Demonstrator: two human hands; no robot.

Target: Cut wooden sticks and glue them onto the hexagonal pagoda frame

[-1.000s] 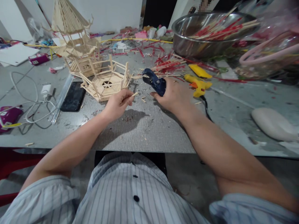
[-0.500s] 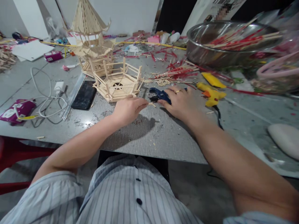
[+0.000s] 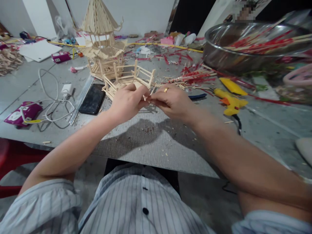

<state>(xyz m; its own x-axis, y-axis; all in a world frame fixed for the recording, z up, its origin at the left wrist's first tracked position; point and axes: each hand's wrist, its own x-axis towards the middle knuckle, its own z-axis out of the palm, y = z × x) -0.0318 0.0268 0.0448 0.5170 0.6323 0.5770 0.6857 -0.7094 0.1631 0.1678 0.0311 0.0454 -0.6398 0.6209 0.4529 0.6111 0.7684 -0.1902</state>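
My left hand and my right hand meet above the grey mat, fingertips pinched together on a short wooden stick piece. My right hand wears a gold ring. Just behind the hands stands a hexagonal stick-built fence base, partly hidden by my left hand. Behind that rises a stick pagoda model. The blue cutter lies on the table right of my right hand, with no hand on it.
A yellow glue gun with a black cord lies at the right. A steel bowl holds red-tipped sticks; more are scattered in front of it. A black phone, a white charger with its cable and a purple packet lie left.
My right hand has let go of the blue cutter, which now lies on the table. Both hands have risen and joined on the small stick piece. The camera has shifted left.
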